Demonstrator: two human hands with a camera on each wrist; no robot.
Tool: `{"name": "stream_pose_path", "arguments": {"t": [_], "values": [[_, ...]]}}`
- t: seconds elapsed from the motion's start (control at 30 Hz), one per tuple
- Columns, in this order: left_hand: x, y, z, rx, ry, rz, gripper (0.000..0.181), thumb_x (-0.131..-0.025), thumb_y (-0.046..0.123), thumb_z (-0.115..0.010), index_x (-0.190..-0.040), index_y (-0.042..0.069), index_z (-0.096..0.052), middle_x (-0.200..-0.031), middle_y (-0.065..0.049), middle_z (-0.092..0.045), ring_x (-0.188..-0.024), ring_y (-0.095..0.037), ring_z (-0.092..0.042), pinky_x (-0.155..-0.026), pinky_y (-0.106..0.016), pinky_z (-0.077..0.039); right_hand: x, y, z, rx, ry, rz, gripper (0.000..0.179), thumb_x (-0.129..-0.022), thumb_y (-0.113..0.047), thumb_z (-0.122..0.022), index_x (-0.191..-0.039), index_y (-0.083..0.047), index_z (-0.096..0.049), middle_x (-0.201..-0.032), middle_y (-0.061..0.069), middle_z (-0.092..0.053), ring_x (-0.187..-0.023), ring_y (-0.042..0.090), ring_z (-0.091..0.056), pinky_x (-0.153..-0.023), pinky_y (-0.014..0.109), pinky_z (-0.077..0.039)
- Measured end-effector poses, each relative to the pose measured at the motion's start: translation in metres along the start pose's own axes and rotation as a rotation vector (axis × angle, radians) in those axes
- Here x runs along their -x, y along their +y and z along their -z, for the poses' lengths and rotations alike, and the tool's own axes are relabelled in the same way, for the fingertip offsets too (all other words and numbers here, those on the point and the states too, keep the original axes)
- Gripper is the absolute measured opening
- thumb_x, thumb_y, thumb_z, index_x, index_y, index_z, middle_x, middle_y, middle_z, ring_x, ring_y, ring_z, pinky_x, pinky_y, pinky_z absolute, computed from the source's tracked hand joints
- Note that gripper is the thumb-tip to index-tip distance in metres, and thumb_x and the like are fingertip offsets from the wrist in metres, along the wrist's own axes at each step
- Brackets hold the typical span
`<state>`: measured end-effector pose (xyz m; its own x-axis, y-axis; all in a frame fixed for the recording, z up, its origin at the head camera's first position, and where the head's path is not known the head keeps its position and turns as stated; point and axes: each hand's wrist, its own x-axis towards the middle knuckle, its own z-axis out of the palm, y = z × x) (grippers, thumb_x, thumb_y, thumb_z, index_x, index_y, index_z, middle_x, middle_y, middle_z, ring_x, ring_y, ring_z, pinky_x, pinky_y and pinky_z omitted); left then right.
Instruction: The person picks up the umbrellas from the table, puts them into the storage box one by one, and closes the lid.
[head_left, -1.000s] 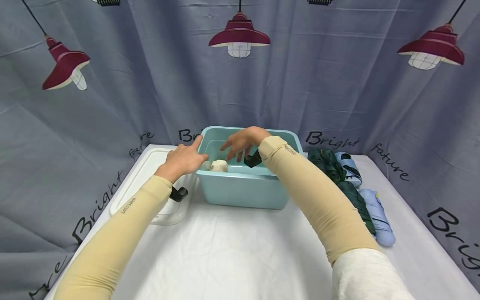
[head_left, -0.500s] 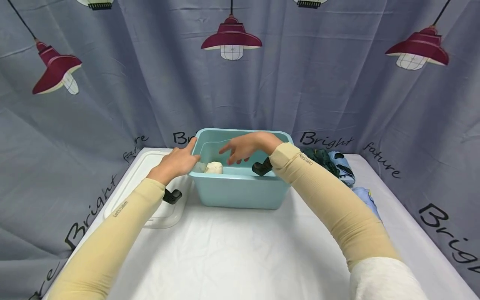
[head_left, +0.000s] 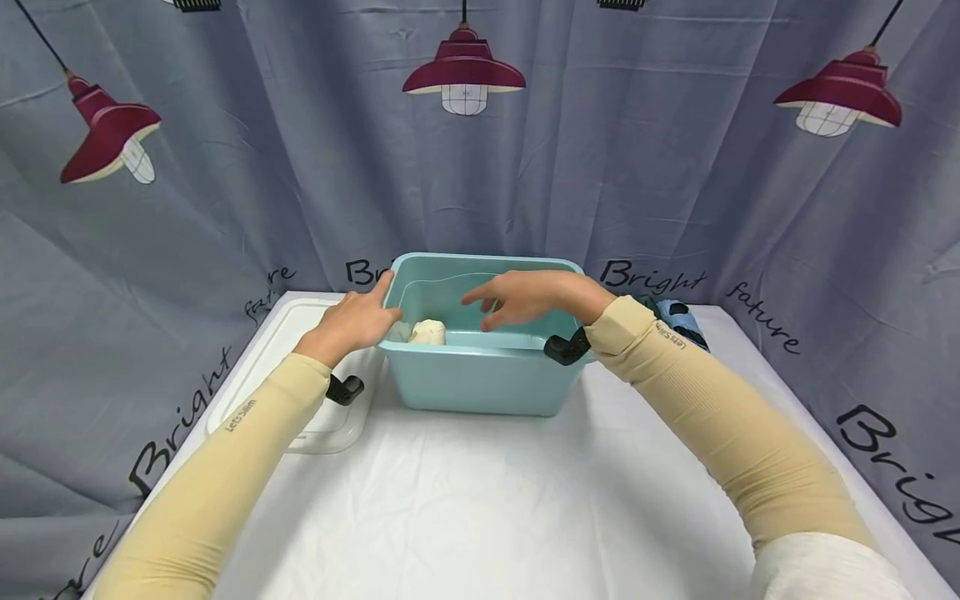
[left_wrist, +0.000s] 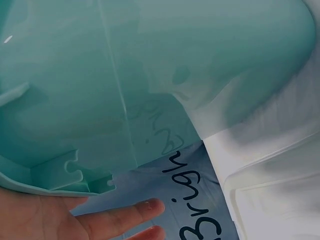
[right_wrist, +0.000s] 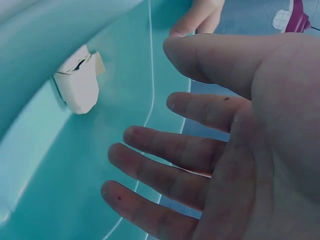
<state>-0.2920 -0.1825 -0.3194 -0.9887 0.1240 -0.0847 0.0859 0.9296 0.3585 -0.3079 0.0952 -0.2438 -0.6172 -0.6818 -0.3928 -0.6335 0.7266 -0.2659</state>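
An aqua plastic bin (head_left: pixel 480 379) stands upright on the white table. My left hand (head_left: pixel 351 323) rests on its left rim, index finger pointing along the edge and thumb at the rim. Seen from the left wrist, the other fingers (left_wrist: pixel 125 217) extend straight outside the bin wall. My right hand (head_left: pixel 528 296) hovers over the bin's right half with fingers spread and nothing in them. A cream folded bundle (head_left: pixel 427 332), likely cloth, lies at the bin's left end. From the right wrist, this bundle (right_wrist: pixel 80 82) sits apart from the fingers.
A white lid (head_left: pixel 337 421) lies flat left of the bin, partly under my left forearm. Rolled blue and dark green cloth (head_left: pixel 681 318) lies right of the bin, mostly hidden by my right arm. Behind the table (head_left: pixel 450 500) hangs a printed grey-blue curtain (head_left: pixel 337 167).
My right hand has moved right across the bin, away from the cream bundle, and its arm now covers more of the rolled cloth. My left hand stays on the rim. The view shifted slightly.
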Motion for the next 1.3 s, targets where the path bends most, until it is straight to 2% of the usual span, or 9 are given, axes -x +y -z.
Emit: {"name": "stream_pose_path", "arguments": {"t": [0.33,0.47,0.6,0.87,1.07,1.3], "values": [[0.001,-0.001,0.0,-0.011,0.011,-0.004,0.079,-0.098,0.046,-0.039,-0.164,0.027,-0.001,-0.148,-0.027,-0.048,-0.122,-0.04,-0.055,-0.083,-0.054,-0.047,0.037,0.012,-0.008,-0.024,0.095,0.025,0.057,-0.101,-0.031,-0.06,-0.154,-0.021,-0.043,-0.146,0.009,-0.056,-0.135,0.026,-0.053,-0.106,0.043,-0.045],[0.0,-0.002,0.0,-0.011,0.014,-0.001,0.078,-0.098,0.046,-0.04,-0.164,0.028,-0.001,-0.147,-0.026,-0.049,-0.12,-0.039,-0.056,-0.081,-0.053,-0.046,0.046,0.018,-0.01,-0.03,0.106,0.011,0.057,-0.101,-0.032,-0.059,-0.155,-0.022,-0.042,-0.149,0.006,-0.053,-0.137,0.026,-0.051,-0.107,0.045,-0.044],[0.0,-0.002,-0.001,-0.005,0.019,-0.011,0.077,-0.098,0.045,-0.04,-0.163,0.028,-0.002,-0.142,-0.025,-0.053,-0.112,-0.037,-0.058,-0.078,-0.052,-0.046,0.058,0.022,-0.013,-0.03,0.119,-0.005,0.058,-0.1,-0.032,-0.06,-0.155,-0.023,-0.042,-0.152,0.001,-0.05,-0.138,0.027,-0.05,-0.108,0.046,-0.043],[0.0,0.0,0.001,-0.001,0.016,-0.008,0.078,-0.098,0.045,-0.04,-0.164,0.027,-0.002,-0.147,-0.025,-0.049,-0.119,-0.04,-0.055,-0.083,-0.054,-0.045,0.082,0.032,-0.019,-0.044,0.153,-0.009,0.056,-0.101,-0.032,-0.059,-0.154,-0.023,-0.043,-0.152,0.0,-0.05,-0.137,0.028,-0.051,-0.106,0.047,-0.044],[0.001,-0.001,0.001,-0.001,0.009,-0.009,0.078,-0.098,0.045,-0.039,-0.164,0.026,-0.002,-0.146,-0.025,-0.05,-0.115,-0.037,-0.056,-0.08,-0.052,-0.046,0.097,0.039,-0.023,-0.044,0.164,-0.049,0.056,-0.101,-0.035,-0.059,-0.154,-0.026,-0.043,-0.149,0.004,-0.053,-0.136,0.028,-0.051,-0.104,0.048,-0.045],[0.001,-0.001,0.001,0.0,0.008,-0.007,0.079,-0.098,0.046,-0.039,-0.164,0.027,0.0,-0.144,-0.025,-0.051,-0.112,-0.036,-0.057,-0.079,-0.051,-0.046,0.114,0.051,-0.028,-0.057,0.18,-0.072,0.056,-0.102,-0.033,-0.059,-0.155,-0.023,-0.042,-0.143,0.008,-0.057,-0.12,0.024,-0.059,-0.094,0.045,-0.047]]}}
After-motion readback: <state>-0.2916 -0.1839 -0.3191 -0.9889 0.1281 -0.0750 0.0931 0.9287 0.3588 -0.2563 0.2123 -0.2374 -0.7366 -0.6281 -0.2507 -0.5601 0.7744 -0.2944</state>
